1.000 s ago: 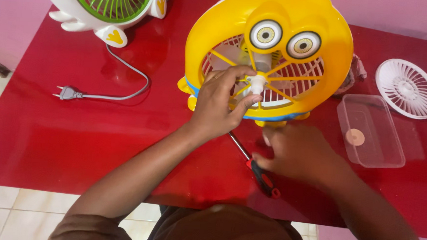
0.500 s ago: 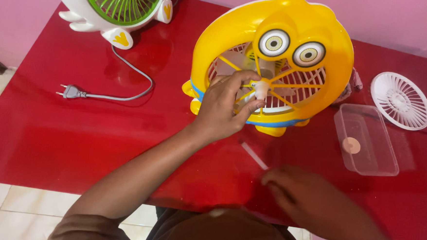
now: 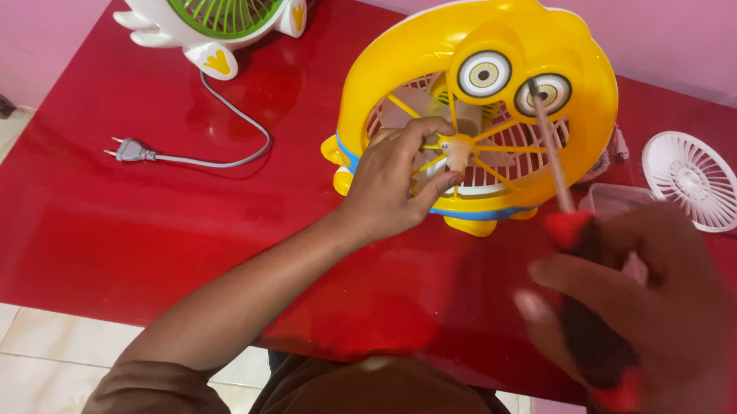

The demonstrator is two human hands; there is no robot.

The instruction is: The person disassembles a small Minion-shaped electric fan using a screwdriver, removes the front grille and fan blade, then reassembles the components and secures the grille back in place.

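A yellow cartoon-shaped fan (image 3: 478, 45) with two round eyes stands upright on the red table (image 3: 132, 228). My left hand (image 3: 395, 183) rests on its front grille, fingers pinching the white hub (image 3: 456, 148) at the centre. My right hand (image 3: 632, 313), blurred and close to the camera, grips a screwdriver (image 3: 579, 277) with a red and black handle. Its metal shaft points up and ends in front of the fan's right eye.
A white and green fan (image 3: 219, 6) stands at the back left, its grey cord and plug (image 3: 132, 149) lying on the table. A round white grille (image 3: 694, 178) lies at the right. A clear plastic box (image 3: 613, 196) sits partly behind my right hand.
My right hand lifted the screwdriver off the table and raised it toward the fan's right side. My left hand stayed on the hub.
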